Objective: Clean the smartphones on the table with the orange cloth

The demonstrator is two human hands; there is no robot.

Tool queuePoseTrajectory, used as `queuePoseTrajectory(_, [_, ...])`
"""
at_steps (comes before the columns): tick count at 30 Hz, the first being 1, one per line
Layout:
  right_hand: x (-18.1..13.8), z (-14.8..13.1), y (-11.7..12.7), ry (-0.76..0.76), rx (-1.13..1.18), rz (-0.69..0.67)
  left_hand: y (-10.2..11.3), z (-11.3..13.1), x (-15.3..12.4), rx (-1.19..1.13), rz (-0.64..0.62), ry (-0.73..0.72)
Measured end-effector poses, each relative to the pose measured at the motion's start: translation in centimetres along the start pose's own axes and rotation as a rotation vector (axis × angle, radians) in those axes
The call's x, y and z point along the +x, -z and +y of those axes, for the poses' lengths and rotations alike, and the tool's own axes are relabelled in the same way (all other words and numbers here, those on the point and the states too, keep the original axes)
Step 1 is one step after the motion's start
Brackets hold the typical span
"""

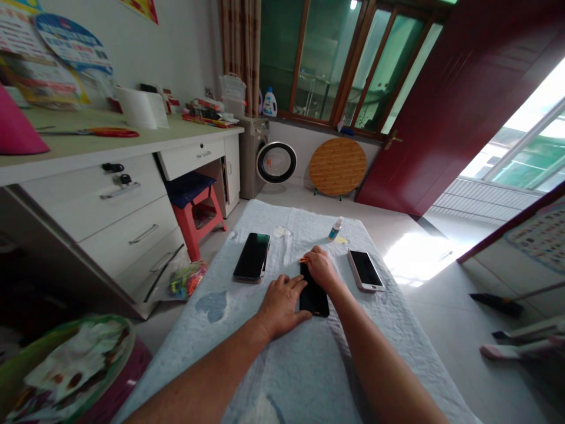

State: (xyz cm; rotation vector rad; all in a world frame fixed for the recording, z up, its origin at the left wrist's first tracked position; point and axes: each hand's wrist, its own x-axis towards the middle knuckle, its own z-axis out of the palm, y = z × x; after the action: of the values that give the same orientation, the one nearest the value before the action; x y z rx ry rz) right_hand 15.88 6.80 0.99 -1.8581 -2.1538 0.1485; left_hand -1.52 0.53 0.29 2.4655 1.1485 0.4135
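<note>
Your right hand (321,267) pinches orange scrap (303,259); left hand (281,303), spread, steadies middle phone (316,300) from nine o'clock; if slack, phone may skid.

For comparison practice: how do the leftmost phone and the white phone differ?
The leftmost phone has a mostly dark front; the white phone has pale bands above and below its screen. In the picture, the leftmost phone's top slants rightward, the white phone's leftward. Both lie face up.

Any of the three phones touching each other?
No, blue cloth shows between the left phone, the middle phone and the white-framed right phone.
</note>
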Motion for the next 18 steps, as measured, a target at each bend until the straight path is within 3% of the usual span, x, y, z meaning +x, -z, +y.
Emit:
queuePoseTrajectory(7, [-2.5,-0.7,1.0,0.142,0.113,-0.102,-1.1,-0.4,0.1,-0.091,0.085,0.064])
queuePoseTrajectory(14, [-6.3,-2.8,3.0,0.230,0.154,-0.321,-1.3,-0.3,0.1,-0.110,0.128,0.082])
queuePoseTrajectory(18, [-6.3,-2.9,3.9,0.296,0.188,-0.390,-1.6,-0.5,0.1,-0.087,0.135,0.077])
